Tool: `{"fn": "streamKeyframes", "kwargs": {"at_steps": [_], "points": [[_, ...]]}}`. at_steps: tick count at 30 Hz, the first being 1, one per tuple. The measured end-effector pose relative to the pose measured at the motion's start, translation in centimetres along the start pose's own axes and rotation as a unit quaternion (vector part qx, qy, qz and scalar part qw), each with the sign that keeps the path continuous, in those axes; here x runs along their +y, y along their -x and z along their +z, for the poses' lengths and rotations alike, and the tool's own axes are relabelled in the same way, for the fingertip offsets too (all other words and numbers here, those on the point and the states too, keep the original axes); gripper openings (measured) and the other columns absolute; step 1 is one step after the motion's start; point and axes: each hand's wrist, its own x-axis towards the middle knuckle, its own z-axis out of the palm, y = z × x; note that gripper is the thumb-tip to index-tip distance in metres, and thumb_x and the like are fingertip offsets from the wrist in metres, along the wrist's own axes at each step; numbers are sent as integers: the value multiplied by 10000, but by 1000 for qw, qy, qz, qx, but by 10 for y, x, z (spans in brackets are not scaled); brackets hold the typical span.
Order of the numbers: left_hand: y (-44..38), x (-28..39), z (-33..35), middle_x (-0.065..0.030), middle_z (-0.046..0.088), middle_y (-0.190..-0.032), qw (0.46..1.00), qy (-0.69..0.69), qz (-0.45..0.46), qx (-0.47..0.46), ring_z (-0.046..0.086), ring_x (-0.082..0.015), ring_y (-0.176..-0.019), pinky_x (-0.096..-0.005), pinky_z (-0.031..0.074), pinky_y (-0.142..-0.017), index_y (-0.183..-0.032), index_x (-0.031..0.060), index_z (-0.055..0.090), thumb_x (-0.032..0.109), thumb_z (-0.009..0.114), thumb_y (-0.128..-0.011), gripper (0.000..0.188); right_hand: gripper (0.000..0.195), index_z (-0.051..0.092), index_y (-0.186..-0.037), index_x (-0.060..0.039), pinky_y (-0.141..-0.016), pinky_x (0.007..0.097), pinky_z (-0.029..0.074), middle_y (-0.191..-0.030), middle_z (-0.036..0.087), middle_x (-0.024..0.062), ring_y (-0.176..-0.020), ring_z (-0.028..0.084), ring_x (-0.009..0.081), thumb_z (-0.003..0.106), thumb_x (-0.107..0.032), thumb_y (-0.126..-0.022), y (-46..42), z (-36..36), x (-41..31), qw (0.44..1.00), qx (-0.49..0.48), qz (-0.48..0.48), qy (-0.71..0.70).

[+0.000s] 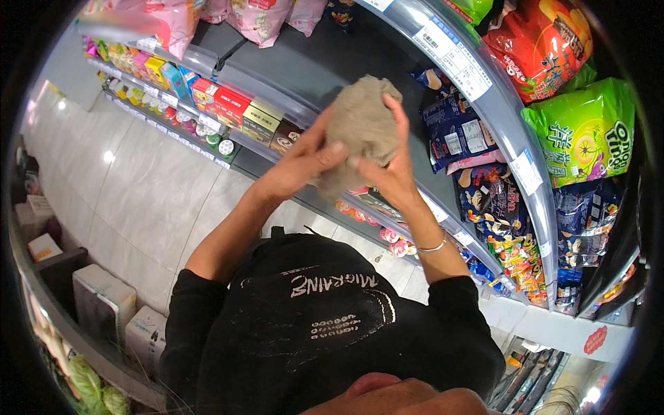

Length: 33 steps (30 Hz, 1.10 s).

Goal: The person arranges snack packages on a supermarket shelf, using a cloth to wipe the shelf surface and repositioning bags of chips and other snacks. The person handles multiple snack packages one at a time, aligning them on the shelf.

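Note:
A bunched grey-beige cloth (363, 116) is held up between my two hands, in front of my chest and over the shelf edge. My left hand (306, 158) grips its left side, thumb across the near face. On the other side my right hand (397, 150) has hold of it, with the fingers up along the edge and the thumb pressed in. A loose part of the cloth hangs below the thumbs. Behind it lies a dark grey shelf board (290, 67) with a clear plastic front rail (249, 85).
Pink snack bags (259, 21) stand at the back left of the shelf, dark blue bags (456, 129) to the right. Boxed sweets (223, 101) fill a lower shelf. A curved upper rail (467, 62) bears price labels beside a green bag (586, 132). White cartons (104, 295) stand behind left.

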Motion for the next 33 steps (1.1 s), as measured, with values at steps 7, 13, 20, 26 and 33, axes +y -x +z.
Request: {"fn": "streamKeyframes", "kwargs": {"at_steps": [7,13,20,26,33], "points": [[-47,17,-48,-83,665,-1195,873,-448,131,139,584,-208,-1093,-352,480,-901,-1325,99,605,263,719,-907,464,666,452,-1403,-13,-1096,371,389,-1354,539,155,-1265,509,260,677,7,-776,-42,-49,30,933,230,-6,275],[-101,1,-105,-97,657,-1102,644,-683,260,226,603,-338,-978,-435,497,-851,-1089,99,683,250,722,-859,277,922,216,-1546,-80,-1181,509,235,-1527,290,320,-1429,222,510,745,-373,-850,-35,-39,122,903,103,89,407],[-110,-6,-105,-71,639,-985,593,-724,237,261,595,-306,-954,-434,479,-811,-951,105,685,252,690,-836,187,858,286,-1495,-18,-1133,488,300,-1454,375,317,-1341,345,480,753,-337,-850,-106,-43,160,923,91,30,373],[-104,-5,-107,-63,649,-994,608,-718,226,251,599,-285,-940,-410,462,-784,-891,103,683,206,681,-825,123,850,377,-1450,-2,-1097,451,359,-1404,476,264,-1288,445,426,789,-373,-806,-194,-70,209,924,69,-31,375],[-110,-8,-108,-59,642,-1034,619,-703,254,241,590,-281,-927,-415,453,-787,-948,95,664,186,663,-833,147,772,489,-1376,-24,-1050,415,422,-1347,538,232,-1246,519,378,818,-326,-746,-203,-89,238,928,88,33,362]]}}
